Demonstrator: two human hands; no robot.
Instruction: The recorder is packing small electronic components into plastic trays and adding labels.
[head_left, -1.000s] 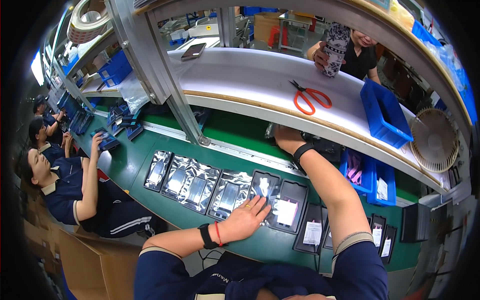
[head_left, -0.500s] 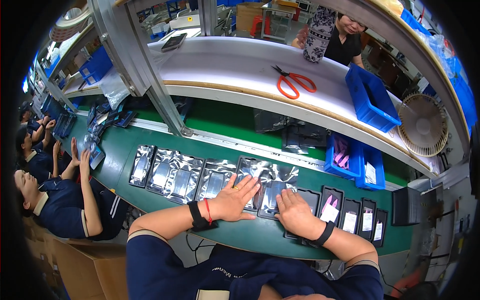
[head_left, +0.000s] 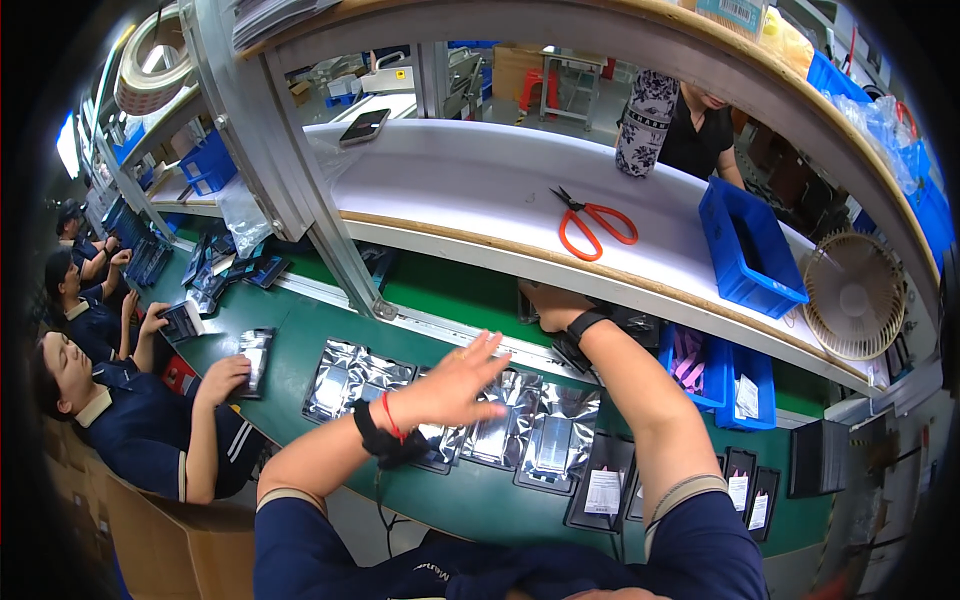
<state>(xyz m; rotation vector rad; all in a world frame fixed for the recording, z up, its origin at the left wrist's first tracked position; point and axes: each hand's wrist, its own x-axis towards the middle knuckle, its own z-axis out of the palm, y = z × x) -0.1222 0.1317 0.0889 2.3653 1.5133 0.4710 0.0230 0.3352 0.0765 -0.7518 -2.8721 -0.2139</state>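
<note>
My left hand (head_left: 450, 392), fingers spread and holding nothing, hovers over a row of silver antistatic bags (head_left: 500, 425) laid on dark trays. Another silver bag (head_left: 562, 438) lies to its right. My right arm stretches beneath the white shelf, and my right hand (head_left: 552, 304) is over the green conveyor belt (head_left: 440, 290), beside dark shiny bags (head_left: 628, 322). The shelf edge hides part of that hand, and whether it grips anything cannot be made out. Under my right forearm stands a black tray (head_left: 603, 455) with a white label; similar trays (head_left: 765, 490) continue rightward.
On the shelf (head_left: 450, 185) are red-handled scissors (head_left: 590, 225), a patterned bottle (head_left: 648, 125), a phone (head_left: 363, 127) and a blue bin (head_left: 755, 260). Below it, two blue bins (head_left: 745, 395) hold pink pieces and papers. At left, a co-worker's hand (head_left: 226, 378) touches a silver bag.
My right hand has left the bags and gone forward under the shelf. My left hand has lifted off the bags. The view has tilted, and the nearest left co-worker's hands have moved apart.
</note>
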